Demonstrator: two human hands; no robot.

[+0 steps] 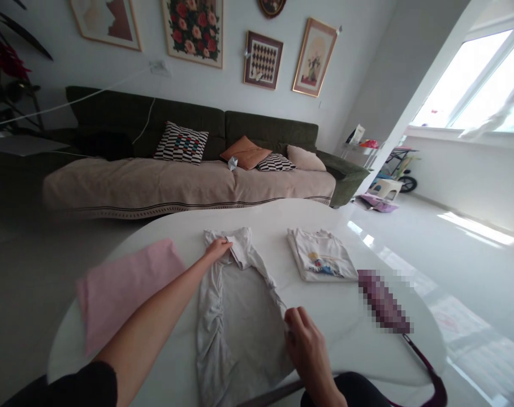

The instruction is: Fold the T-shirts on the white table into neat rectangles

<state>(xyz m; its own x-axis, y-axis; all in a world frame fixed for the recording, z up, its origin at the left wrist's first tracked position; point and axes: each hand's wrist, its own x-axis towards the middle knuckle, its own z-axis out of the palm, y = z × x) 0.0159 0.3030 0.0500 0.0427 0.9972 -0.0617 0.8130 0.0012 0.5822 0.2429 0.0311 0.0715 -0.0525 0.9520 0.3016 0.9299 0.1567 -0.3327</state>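
A pale grey-white garment [250, 316] with gathered side edges lies spread lengthwise before me on the white table [324, 345]; its exact kind is unclear. My left hand [219, 247] reaches to its far end, fingers closed on the fabric beside a folded-over white part. On the near right side, my right hand [303, 333] is closed around the garment's edge. Left of the garment, partly behind my left forearm, is a folded pink cloth [129, 282]. A folded white T-shirt [322, 254] with a printed picture and lettering rests to the right.
A pixelated purple item [384, 302] with a dark strap [424, 362] lies at the table's right side. Beyond the table stands a dark green sofa [269, 121] with a beige cover and several cushions. A white stool [386, 188] is at the back right.
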